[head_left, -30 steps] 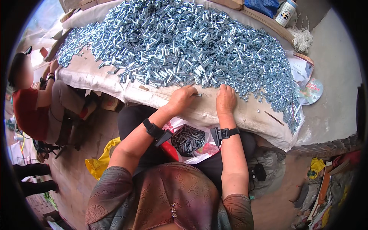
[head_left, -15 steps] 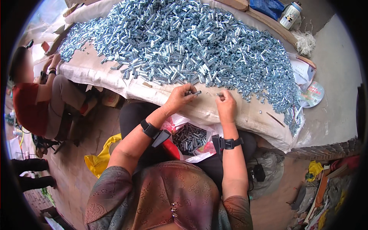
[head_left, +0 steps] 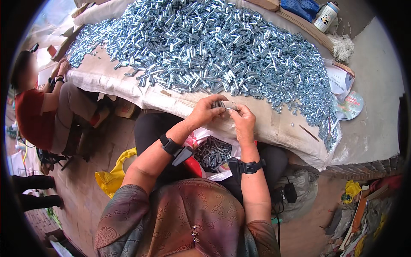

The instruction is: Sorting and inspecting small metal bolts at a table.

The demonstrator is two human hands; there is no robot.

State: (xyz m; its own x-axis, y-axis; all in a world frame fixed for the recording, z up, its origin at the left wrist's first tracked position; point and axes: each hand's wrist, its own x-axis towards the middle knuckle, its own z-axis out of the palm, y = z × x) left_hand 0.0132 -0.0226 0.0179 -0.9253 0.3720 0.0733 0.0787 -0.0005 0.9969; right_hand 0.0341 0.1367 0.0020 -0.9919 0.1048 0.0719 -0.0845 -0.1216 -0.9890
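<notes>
Over the near edge of the cloth-covered table (head_left: 261, 124), both hands meet above my lap. My left hand (head_left: 204, 112) is closed around a short silvery metal sleeve (head_left: 219, 104); a second piece may lie with it. Close against it, my right hand (head_left: 244, 123) pinches a small metal piece (head_left: 232, 108) whose exact kind I cannot make out. The two pieces are at or near touching. Beyond the hands spreads a large heap of shiny metal sleeves and small fittings (head_left: 192, 47). Below, between my legs, a red-and-white bag (head_left: 195, 167) holds darker metal pieces (head_left: 212, 150).
At the far left a person in a red top (head_left: 32, 109) sits with hands at the table. A round fan (head_left: 351, 105) and papers lie at the right edge. A white bottle (head_left: 326, 16) stands at the back right; a yellow bag (head_left: 112, 175) lies on the floor.
My right hand has moved left to meet my left hand, bringing its small piece up to the metal sleeve. My left hand has shifted slightly right.
</notes>
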